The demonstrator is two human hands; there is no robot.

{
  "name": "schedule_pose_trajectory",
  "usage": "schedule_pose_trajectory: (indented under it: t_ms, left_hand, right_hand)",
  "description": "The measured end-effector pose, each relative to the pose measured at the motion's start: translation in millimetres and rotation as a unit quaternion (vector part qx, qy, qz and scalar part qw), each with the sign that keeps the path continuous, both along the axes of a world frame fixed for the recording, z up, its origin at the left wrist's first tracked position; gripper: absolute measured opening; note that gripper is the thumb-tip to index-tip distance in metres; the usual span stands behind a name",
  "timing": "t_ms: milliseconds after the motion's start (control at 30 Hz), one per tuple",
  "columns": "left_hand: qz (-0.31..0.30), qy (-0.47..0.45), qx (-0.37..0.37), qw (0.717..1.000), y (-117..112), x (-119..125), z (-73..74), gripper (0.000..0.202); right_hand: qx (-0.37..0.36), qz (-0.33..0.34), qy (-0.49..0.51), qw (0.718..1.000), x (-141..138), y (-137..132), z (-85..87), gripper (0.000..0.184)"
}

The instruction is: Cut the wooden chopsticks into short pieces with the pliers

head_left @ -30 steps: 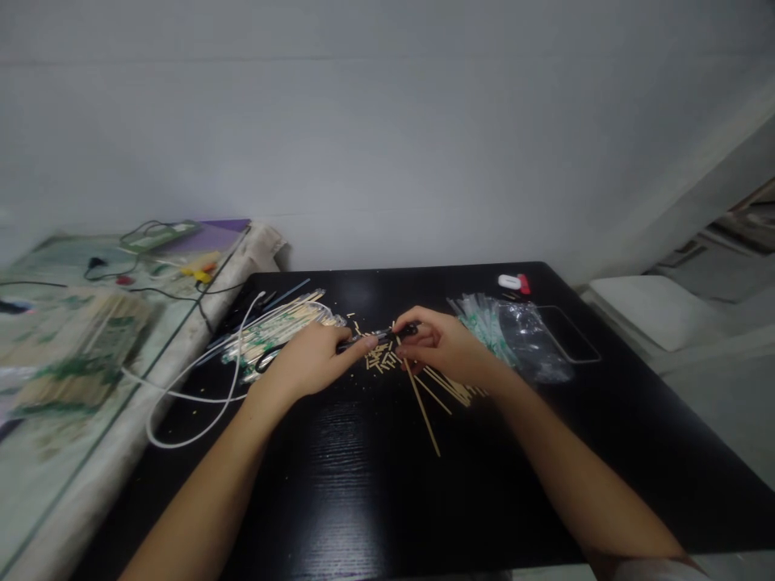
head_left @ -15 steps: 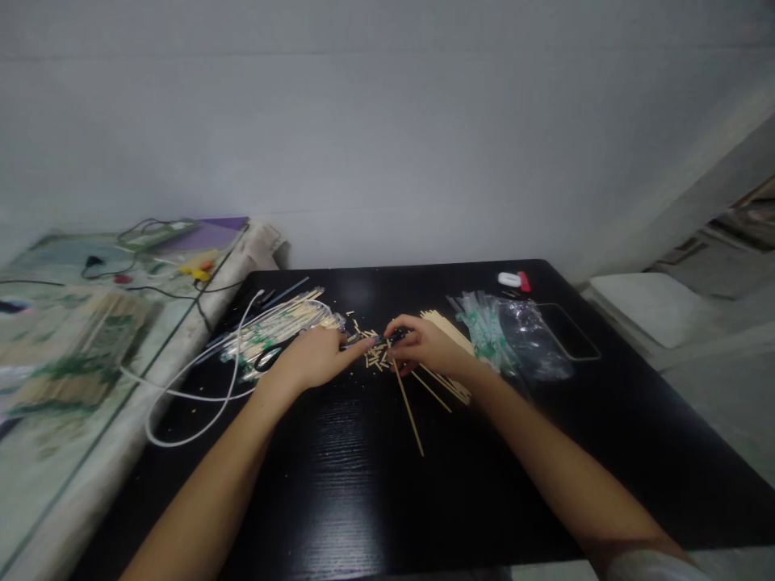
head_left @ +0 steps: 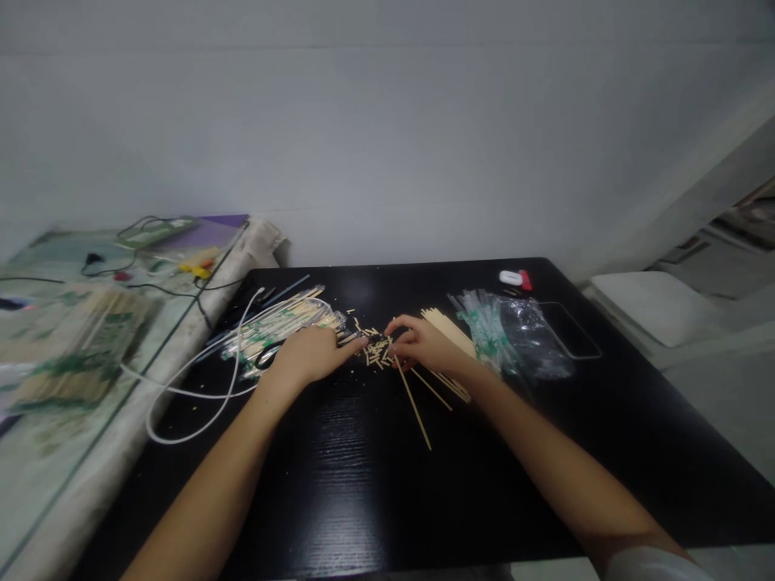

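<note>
My left hand point(head_left: 312, 355) is closed on a dark tool point(head_left: 357, 340). Its index finger stretches along the tool toward a pile of short cut wooden bits point(head_left: 376, 352). A black loop handle point(head_left: 270, 354) shows beside that wrist. My right hand point(head_left: 424, 344) pinches a thin wooden stick point(head_left: 415, 407) at its far end. The stick slants down toward me across the black table point(head_left: 363, 484). The two hands almost meet over the cut bits.
Bare sticks point(head_left: 451, 335) lie by my right wrist, with clear green-printed wrappers point(head_left: 502, 331) beyond. Wrapped sticks point(head_left: 278, 323) and a white cable point(head_left: 199, 395) lie at the left. A white and red item point(head_left: 514, 279) sits far back. A glass-topped side table point(head_left: 78, 347) holds more bundles.
My right hand has slid left to meet the left hand. The dark tool's tip, earlier sticking out past the right fingers, is now mostly covered. The long stick has shifted with the hand.
</note>
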State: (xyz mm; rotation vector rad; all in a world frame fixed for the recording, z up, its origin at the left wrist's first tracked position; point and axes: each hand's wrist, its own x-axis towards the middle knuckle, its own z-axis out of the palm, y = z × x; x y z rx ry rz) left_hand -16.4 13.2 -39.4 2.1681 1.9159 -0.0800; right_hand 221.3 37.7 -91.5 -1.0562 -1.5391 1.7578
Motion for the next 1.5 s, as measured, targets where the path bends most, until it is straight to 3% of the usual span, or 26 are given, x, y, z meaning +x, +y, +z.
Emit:
schedule_pose_trajectory:
  t_ms: [300,400,633,767,900,1200,1500]
  left_hand:
    - [0.053,0.012,-0.001,0.999,4.6,-11.7,-3.2,0.084]
    - [0.076,-0.033,0.021,0.996,5.5,-9.1,0.4,0.081]
    - [0.021,-0.188,0.067,0.980,0.9,8.2,7.5,0.045]
    - [-0.002,-0.132,0.121,0.984,-5.7,12.8,9.3,0.038]
    - [-0.013,-0.063,0.154,0.986,-9.9,12.5,9.8,0.023]
    - [-0.021,-0.018,0.159,0.987,-12.6,16.6,11.4,0.019]
    - [-0.015,0.021,0.163,0.986,-13.5,17.7,10.9,0.013]
  right_hand:
    - [-0.002,-0.019,-0.014,1.000,-0.8,0.2,-0.2,0.029]
    - [0.007,-0.023,0.007,1.000,-0.8,-0.5,5.9,0.025]
    - [0.003,-0.041,0.085,0.996,0.7,-7.2,22.6,0.033]
    - [-0.022,-0.051,0.123,0.991,0.1,-9.9,27.1,0.032]
    - [-0.033,-0.104,0.152,0.982,1.1,-9.9,33.0,0.025]
    - [-0.007,-0.113,0.109,0.988,1.4,-14.1,44.1,0.012]
    - [0.004,-0.113,0.096,0.989,0.9,-13.2,40.3,0.017]
